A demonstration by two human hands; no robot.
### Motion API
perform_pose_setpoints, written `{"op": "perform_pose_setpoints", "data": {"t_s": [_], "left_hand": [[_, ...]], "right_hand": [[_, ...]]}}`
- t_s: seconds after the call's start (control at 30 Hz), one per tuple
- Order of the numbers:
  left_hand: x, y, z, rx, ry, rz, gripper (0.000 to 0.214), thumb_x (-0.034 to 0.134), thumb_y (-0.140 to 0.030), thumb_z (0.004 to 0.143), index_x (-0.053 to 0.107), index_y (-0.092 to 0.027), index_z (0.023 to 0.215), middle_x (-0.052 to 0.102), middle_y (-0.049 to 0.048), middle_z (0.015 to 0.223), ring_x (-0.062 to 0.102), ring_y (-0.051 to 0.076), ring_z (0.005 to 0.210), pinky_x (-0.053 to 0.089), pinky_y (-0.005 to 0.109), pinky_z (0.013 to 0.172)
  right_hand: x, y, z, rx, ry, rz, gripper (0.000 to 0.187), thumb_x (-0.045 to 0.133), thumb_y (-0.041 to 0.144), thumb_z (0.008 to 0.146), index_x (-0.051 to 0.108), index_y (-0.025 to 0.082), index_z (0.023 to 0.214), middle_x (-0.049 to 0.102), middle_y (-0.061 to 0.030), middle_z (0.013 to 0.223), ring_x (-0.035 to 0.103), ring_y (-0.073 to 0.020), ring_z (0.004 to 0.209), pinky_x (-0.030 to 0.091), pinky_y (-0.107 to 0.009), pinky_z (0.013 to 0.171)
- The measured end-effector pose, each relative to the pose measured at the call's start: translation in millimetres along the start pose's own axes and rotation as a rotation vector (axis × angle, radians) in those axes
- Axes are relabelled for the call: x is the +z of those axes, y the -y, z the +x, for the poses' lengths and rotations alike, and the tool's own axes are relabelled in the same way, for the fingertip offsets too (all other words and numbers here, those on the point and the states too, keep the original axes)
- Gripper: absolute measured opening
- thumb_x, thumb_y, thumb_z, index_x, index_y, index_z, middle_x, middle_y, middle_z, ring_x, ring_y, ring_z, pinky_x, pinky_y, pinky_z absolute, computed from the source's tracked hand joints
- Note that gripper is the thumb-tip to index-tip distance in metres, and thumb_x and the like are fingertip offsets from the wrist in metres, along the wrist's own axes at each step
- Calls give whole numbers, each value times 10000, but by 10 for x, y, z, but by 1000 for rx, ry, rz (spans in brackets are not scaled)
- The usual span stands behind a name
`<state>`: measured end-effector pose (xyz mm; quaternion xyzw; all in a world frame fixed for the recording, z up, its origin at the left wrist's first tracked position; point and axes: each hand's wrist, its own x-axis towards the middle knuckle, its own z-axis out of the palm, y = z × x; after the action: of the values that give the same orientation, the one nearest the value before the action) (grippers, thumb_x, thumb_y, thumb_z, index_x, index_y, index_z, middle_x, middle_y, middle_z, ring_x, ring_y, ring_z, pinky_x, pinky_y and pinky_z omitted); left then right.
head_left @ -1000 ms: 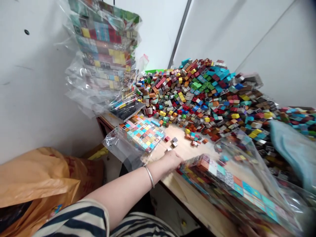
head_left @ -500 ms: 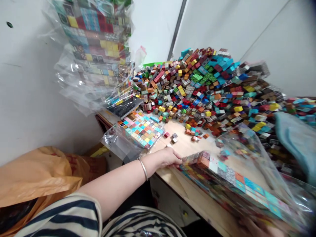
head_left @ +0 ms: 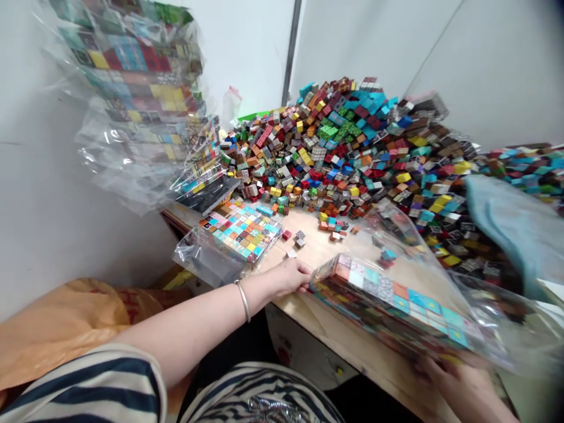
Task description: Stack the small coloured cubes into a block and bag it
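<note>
Gripping: the left hand [head_left: 293, 277] pinches the left end of the bagged cube block [head_left: 400, 296]; the right hand [head_left: 467, 382] touches its lower side near the far right, but I cannot tell how firmly it closes.
Block's long axis: slanting from the left hand down rightward, along the front edge of the worktop [head_left: 317, 247].
Narrow tiled side: facing up.
Beyond: heaped loose cubes [head_left: 335, 147].

Multicoloured cube block [head_left: 392, 305] in clear bag
</note>
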<state>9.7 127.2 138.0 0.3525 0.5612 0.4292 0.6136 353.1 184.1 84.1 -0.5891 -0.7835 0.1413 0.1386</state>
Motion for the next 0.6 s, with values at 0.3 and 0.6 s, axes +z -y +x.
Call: {"op": "perform_pose_setpoints", "data": {"t_s": [0.3,0.6], "left_hand": [[31,95,5,33,-30,7,261,546,-206,668,397,-170,458,408,-55,457,402,63,459,301,177,462],[14,94,7,-2,-15,21,293,612,-252,705,398,-169,523,411,-58,511,456,65,493,340,190,506]], "right_hand": [[-129,213,66,-74,-30,1,292,417,417,676,627,216,644,688,-113,786,608,-290,795,472,-389,709],[-184,384,91,134,74,35,288,445,358,660,469,257,391,518,-52,395,544,-210,492,415,-298,489]]}}
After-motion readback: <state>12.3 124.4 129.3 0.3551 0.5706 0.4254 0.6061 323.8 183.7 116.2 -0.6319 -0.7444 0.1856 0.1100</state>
